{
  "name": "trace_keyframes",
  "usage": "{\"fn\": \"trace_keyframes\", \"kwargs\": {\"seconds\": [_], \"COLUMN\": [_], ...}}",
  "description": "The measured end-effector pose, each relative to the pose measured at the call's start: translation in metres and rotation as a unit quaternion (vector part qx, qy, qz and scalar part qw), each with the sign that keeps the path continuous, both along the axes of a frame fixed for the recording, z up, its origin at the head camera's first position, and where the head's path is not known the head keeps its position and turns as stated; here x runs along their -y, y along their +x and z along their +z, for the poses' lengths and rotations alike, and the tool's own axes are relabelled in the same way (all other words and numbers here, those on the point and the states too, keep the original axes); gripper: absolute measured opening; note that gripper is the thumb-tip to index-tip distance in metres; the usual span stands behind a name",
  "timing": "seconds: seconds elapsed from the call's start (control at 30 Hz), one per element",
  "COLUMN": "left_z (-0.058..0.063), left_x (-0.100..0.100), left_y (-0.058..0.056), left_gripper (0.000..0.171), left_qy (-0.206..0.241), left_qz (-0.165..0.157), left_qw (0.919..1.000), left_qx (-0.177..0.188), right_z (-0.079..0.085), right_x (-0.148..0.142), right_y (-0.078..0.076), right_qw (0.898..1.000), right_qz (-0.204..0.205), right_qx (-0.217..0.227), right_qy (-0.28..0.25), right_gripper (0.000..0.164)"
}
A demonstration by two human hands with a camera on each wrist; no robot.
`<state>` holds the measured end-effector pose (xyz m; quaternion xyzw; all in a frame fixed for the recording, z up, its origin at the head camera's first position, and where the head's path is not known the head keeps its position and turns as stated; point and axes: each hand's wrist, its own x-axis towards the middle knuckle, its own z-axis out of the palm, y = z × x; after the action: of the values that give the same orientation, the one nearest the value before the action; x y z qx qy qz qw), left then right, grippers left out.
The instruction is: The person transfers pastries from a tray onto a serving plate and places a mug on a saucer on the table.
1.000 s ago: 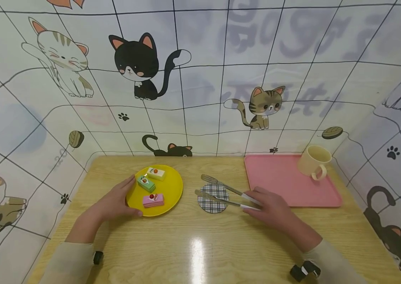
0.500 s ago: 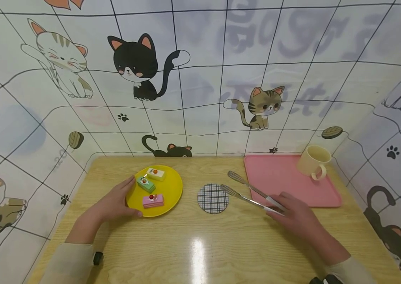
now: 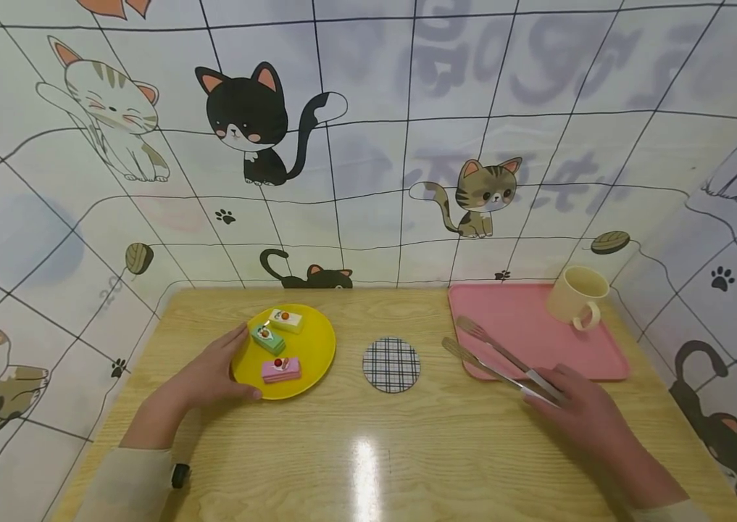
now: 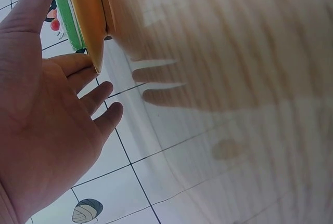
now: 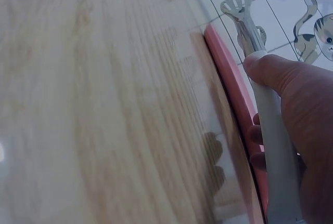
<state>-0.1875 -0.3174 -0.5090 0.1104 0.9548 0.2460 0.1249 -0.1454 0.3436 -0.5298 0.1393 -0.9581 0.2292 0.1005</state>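
My left hand [image 3: 214,370] holds the left rim of a yellow plate [image 3: 317,355], thumb at the near edge and fingers along the far-left edge. In the left wrist view its outer two fingers stand off the plate. Three toy cake slices lie on it: pink [image 3: 281,370], green [image 3: 268,338] and cream [image 3: 286,320]. My right hand [image 3: 586,406] grips metal tongs [image 3: 495,357] by their white handles. The slotted tips are spread apart with nothing between them, partly above a pink tray [image 3: 518,308]. The right wrist view shows my thumb pressing one handle [image 5: 276,135].
A round plaid coaster [image 3: 391,365] lies mid-table between the plate and the tray. On the tray's far right part stands a cream mug [image 3: 577,296]. A white cat-print sheet [image 3: 368,159] rises behind the wooden table [image 3: 316,457] and at both sides.
My right hand has carried the tongs rightward and slightly nearer, from over the coaster to the pink tray's left part. The left hand and the plate stay put.
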Motion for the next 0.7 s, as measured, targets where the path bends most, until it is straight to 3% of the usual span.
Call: {"fn": "trace_keyframes", "kwargs": {"seconds": [0.3, 0.53, 0.7], "left_z": [-0.001, -0.002, -0.003], "left_x": [0.000, -0.001, 0.000], "left_y": [-0.001, -0.001, -0.001], "left_gripper": [0.132, 0.132, 0.132], "left_qy": [-0.009, -0.005, -0.006], "left_qz": [-0.001, 0.000, -0.001], "left_qw": [1.0000, 1.0000, 1.0000], "left_qx": [-0.002, 0.000, -0.002], "right_z": [-0.003, -0.003, -0.007], "right_x": [-0.021, -0.042, -0.055], "right_y": [0.013, 0.023, 0.028], "right_qw": [1.000, 0.998, 0.997], "right_qz": [-0.029, -0.053, -0.068], "right_qx": [0.011, 0.044, 0.045], "right_qy": [-0.001, 0.004, 0.013], "right_gripper": [0.044, 0.058, 0.056]}}
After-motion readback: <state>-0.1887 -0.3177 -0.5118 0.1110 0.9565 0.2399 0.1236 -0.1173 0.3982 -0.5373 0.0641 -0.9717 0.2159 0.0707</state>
